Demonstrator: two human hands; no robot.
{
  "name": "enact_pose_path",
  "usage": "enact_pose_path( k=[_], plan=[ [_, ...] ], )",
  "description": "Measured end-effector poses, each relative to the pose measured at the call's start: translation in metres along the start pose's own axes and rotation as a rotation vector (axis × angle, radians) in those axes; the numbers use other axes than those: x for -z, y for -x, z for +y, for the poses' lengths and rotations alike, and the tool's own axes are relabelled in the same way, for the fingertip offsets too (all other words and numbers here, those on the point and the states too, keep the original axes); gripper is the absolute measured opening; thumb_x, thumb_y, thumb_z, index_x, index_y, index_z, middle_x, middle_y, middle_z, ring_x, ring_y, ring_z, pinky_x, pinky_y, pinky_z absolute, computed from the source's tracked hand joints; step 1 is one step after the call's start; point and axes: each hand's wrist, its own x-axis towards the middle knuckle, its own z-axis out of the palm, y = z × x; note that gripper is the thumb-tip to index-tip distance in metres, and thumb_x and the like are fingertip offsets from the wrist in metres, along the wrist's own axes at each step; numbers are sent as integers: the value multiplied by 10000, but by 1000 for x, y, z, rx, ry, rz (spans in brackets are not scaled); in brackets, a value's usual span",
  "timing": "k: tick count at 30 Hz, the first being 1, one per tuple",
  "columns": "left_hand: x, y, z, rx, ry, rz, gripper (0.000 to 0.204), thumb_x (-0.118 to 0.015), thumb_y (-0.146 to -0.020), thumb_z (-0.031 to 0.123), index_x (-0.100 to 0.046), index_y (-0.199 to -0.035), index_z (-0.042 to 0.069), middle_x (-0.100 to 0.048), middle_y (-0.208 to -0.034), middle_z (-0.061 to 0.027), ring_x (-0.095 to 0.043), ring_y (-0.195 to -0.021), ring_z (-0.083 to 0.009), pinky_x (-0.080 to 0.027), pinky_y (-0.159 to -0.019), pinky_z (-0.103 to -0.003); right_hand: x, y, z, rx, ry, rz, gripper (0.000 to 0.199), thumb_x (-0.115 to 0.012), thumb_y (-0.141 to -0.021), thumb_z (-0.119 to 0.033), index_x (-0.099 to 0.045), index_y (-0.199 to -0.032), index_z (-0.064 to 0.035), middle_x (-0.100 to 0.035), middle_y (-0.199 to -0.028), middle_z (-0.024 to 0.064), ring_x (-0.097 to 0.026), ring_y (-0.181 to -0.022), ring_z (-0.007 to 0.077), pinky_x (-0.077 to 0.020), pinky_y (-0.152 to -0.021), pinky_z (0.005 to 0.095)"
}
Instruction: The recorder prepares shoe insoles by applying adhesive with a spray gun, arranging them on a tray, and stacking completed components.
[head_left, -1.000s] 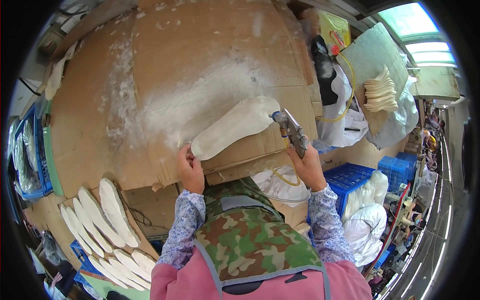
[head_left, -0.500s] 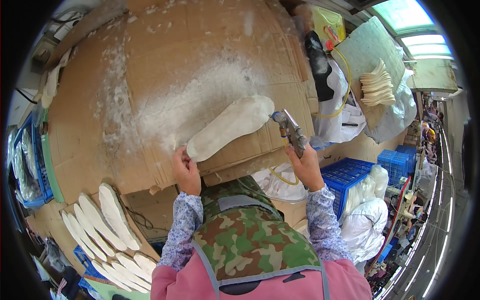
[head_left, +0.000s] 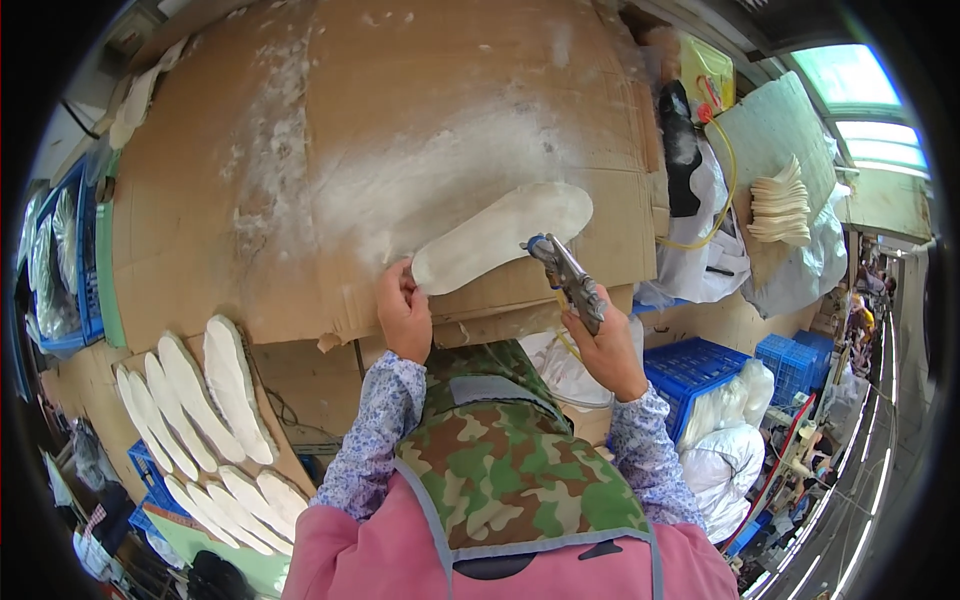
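My left hand [head_left: 405, 312] pinches the heel end of a cream-white insole [head_left: 500, 238], which lies slantwise over the cardboard sheet [head_left: 230, 270]. Wrapped around a metal spray gun [head_left: 568, 278], my right hand [head_left: 610, 348] holds it at the insole's lower right edge. The gun's nozzle points up and left, over the insole's near side. From its grip a thin yellow hose [head_left: 568, 345] runs down. White residue coats the cardboard beyond the insole.
Several white insoles [head_left: 180, 400] lie in rows on a board at the lower left. A stack of cream insoles [head_left: 780, 205] rests on a grey-green board [head_left: 765, 130] at the upper right. Blue crates [head_left: 690, 365] with plastic bags stand to the right; another blue crate [head_left: 90, 265] is far left.
The spray gun has moved from beyond the insole's right tip to its near edge, closer to the middle. My left hand still grips the same end. The whole view has shifted slightly.
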Motion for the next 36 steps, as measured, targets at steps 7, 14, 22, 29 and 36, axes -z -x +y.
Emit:
enact_pose_path(
  k=[7, 14, 22, 29, 36],
  plan=[
    [2, -2, 2, -18, -62, 10, 405, -511, -804, -70, -523, -1196, 35, -528, -853, -69, -519, -760, -168, -461, -696, -291, -12, 4, -16, 13, -4, -44, 255, -595, -882, -73, -498, -1109, -11, -560, -756, 155, -530, -655, 244, -442, -635, 329],
    [3, -3, 12, -23, -118, 8, 434, -511, -803, -58, -499, -1226, 38, -548, -847, -97, -544, -760, -209, -467, -717, -317, -30, 17, -33, 7, -5, -184, 256, -605, -866, -73, -501, -1093, -20, -589, -826, 201, -572, -772, 397, -457, -695, 383],
    [3, -4, 15, -72, -180, 7, 451, -540, -817, -27, -468, -1259, 34, -527, -811, -51, -503, -678, -132, -444, -634, -266, -34, 15, -33, 31, 29, -206, 242, -627, -855, -96, -524, -1056, -10, -604, -854, 196, -587, -776, 372, -459, -686, 405],
    [7, -5, 35, 133, 109, -147, 398, -545, -826, -21, -503, -1218, 30, -579, -886, -34, -551, -729, -115, -477, -632, -271, 62, -44, 61, -271, -230, 160, 218, -688, -854, -214, -611, -961, -40, -563, -641, -16, -510, -509, 71, -392, -469, 227],
    [-27, 21, 122, 83, 494, -371, 398, -541, -840, -3, -508, -1236, 9, -608, -1086, -58, -555, -968, -131, -453, -853, -283, 122, -157, 158, -193, -566, 302, 365, -639, -881, -368, -620, -952, -11, -571, -696, 4, -511, -558, 79, -392, -486, 238]
  ],
)
